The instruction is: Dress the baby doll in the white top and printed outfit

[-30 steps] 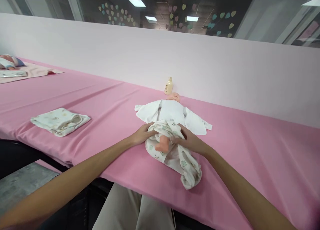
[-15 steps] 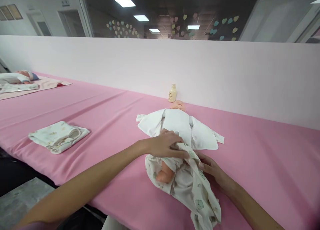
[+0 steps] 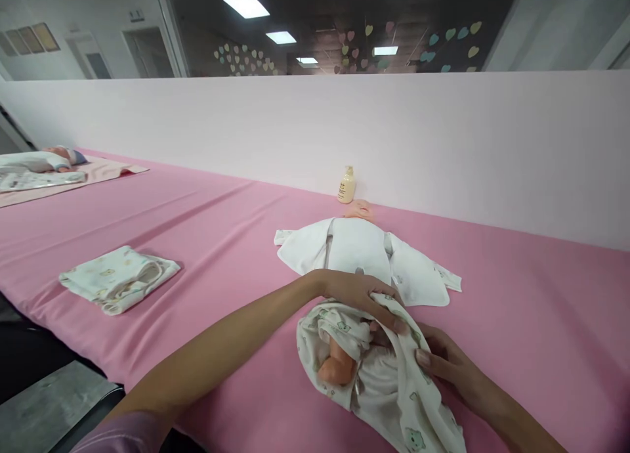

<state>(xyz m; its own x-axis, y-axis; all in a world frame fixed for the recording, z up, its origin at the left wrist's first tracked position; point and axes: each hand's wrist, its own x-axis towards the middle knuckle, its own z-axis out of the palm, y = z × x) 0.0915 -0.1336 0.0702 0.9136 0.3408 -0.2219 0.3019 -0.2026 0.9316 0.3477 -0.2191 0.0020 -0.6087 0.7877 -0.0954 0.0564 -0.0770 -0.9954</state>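
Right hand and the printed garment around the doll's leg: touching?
Touching: the head view shows the right hand with its thumb over the edge of the printed garment.

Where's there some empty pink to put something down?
Bare pink tablecloth lies between the folded printed cloth and the doll's white shirt. Another patch is right of the shirt, back to the wall. It's crowded where the left hand and right hand hold the printed garment, and by the pump bottle near the doll's head.

Soft, even light, bright ceiling panels [image 3: 246, 6], faint shadows on pink cloth [image 3: 231, 249], stretched edges
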